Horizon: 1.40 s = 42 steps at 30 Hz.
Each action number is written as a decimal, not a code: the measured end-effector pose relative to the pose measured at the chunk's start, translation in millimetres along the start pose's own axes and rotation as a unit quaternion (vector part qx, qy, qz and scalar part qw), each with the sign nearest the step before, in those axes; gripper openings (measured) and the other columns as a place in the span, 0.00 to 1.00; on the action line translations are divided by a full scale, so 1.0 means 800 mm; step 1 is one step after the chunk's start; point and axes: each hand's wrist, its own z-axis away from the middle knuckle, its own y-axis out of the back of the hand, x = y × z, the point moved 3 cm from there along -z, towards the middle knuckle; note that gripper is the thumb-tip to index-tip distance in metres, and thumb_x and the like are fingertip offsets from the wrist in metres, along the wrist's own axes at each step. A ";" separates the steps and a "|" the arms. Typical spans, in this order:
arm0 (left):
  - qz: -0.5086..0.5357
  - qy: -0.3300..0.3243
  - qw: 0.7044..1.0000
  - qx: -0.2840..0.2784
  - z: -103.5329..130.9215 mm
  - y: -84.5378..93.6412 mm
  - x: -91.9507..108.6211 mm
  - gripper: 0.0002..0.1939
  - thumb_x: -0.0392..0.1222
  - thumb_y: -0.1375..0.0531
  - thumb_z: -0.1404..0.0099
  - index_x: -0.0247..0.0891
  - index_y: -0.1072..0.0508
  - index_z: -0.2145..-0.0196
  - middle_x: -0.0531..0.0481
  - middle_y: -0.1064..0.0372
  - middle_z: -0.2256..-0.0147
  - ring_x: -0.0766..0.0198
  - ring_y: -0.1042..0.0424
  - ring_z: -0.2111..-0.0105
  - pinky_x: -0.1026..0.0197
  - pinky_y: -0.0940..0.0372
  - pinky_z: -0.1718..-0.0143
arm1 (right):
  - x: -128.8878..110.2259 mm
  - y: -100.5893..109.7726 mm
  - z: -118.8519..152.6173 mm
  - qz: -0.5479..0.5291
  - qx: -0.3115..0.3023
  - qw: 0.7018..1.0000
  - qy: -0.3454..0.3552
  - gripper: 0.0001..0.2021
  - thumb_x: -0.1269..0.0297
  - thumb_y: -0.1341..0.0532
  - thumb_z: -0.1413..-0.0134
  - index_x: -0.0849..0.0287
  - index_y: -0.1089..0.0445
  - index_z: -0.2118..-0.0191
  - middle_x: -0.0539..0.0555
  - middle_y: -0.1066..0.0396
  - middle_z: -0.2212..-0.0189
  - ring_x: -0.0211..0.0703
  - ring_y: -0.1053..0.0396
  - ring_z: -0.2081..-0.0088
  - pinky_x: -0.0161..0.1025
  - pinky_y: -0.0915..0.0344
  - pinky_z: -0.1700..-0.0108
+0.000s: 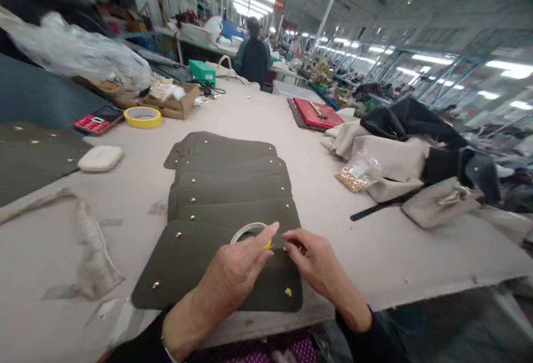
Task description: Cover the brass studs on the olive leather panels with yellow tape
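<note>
Several dark olive panels (pixel 195 252) with metal studs overlap in a stack on the pale table. Over the nearest panel, my left hand (pixel 239 266) is closed on a yellow tape roll (pixel 246 230), which stands partly hidden behind the fingers. Just to its right, my right hand (pixel 310 252) has thumb and forefinger bent together at a small yellow piece (pixel 285 248) near the panel's right edge. Another small yellow piece (pixel 288 292) lies at that panel's lower right corner. Two studs show on the panel's left side.
Another yellow tape roll (pixel 142 117), a red phone-like device (pixel 99 120) and a white pad (pixel 100 159) lie at left. A bag of small gold parts (pixel 358 173) and beige fabric (pixel 387 157) are at right. A red board (pixel 317 114) lies farther back; a person (pixel 253 55) is beyond.
</note>
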 end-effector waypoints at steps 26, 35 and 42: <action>-0.074 -0.071 0.992 -0.080 0.001 -0.016 0.026 0.12 0.35 0.53 0.30 0.38 0.35 0.71 0.53 0.38 0.76 0.66 0.38 0.77 0.66 0.44 0.77 | -0.027 -0.016 0.046 -0.104 0.104 0.988 -0.046 0.05 0.71 0.42 0.49 0.60 0.30 0.72 0.50 0.29 0.78 0.36 0.33 0.77 0.32 0.37 0.73; 0.005 -0.110 0.993 -0.035 0.000 -0.027 0.056 0.09 0.33 0.53 0.31 0.36 0.33 0.65 0.51 0.35 0.73 0.65 0.37 0.74 0.63 0.43 0.73 | 0.040 -0.009 0.025 -0.318 0.089 0.902 -0.276 0.13 0.56 0.35 0.55 0.63 0.29 0.72 0.51 0.29 0.80 0.37 0.33 0.79 0.33 0.34 0.74; -0.152 -0.065 0.974 -0.153 0.007 -0.061 0.022 0.07 0.33 0.50 0.33 0.36 0.34 0.68 0.49 0.35 0.70 0.59 0.36 0.70 0.58 0.39 0.70 | 0.072 0.000 0.007 -0.214 0.023 0.941 -0.260 0.15 0.54 0.40 0.48 0.63 0.29 0.70 0.48 0.34 0.82 0.33 0.39 0.81 0.31 0.42 0.78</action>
